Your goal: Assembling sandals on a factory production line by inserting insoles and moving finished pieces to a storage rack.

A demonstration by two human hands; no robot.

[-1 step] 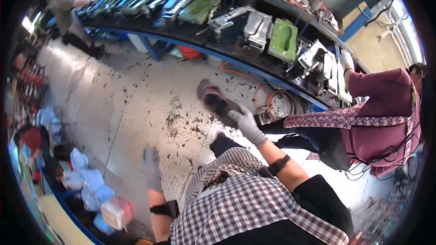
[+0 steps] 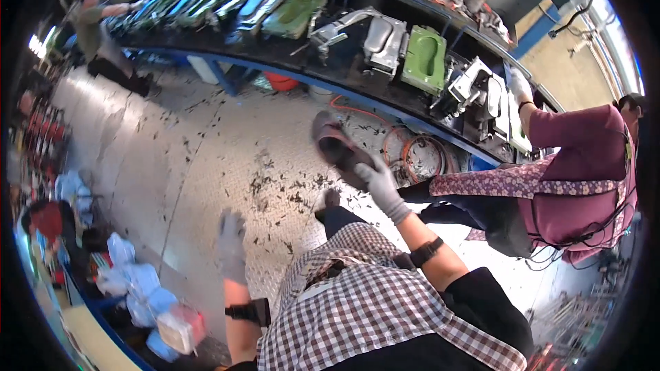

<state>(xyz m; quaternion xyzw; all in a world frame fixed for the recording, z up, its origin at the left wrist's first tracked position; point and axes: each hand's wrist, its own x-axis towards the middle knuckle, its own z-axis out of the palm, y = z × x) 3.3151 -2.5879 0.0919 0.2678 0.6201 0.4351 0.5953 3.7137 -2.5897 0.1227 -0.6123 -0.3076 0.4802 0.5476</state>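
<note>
In a grey knit glove, my right hand (image 2: 379,182) grips a dark brown shoe (image 2: 335,145) at one end and holds it out above the floor. The shoe's opening shows, and it is slightly blurred. My left hand (image 2: 232,233), gloved alike, hangs over the floor at the left with its fingers stretched and nothing in it. Dark bands circle both my forearms. A brown-and-white checked apron (image 2: 344,309) covers my front.
A long black workbench (image 2: 275,48) bears several silver and green metal moulds (image 2: 424,62). A co-worker in purple (image 2: 577,178) stands close on my right; another person (image 2: 103,38) is far left. Dark scraps litter the floor (image 2: 206,178). Orange hose (image 2: 419,154) lies coiled under the bench.
The shoe and my right hand have shifted a little to the right. My left hand has risen slightly, and its fingers show more clearly.
</note>
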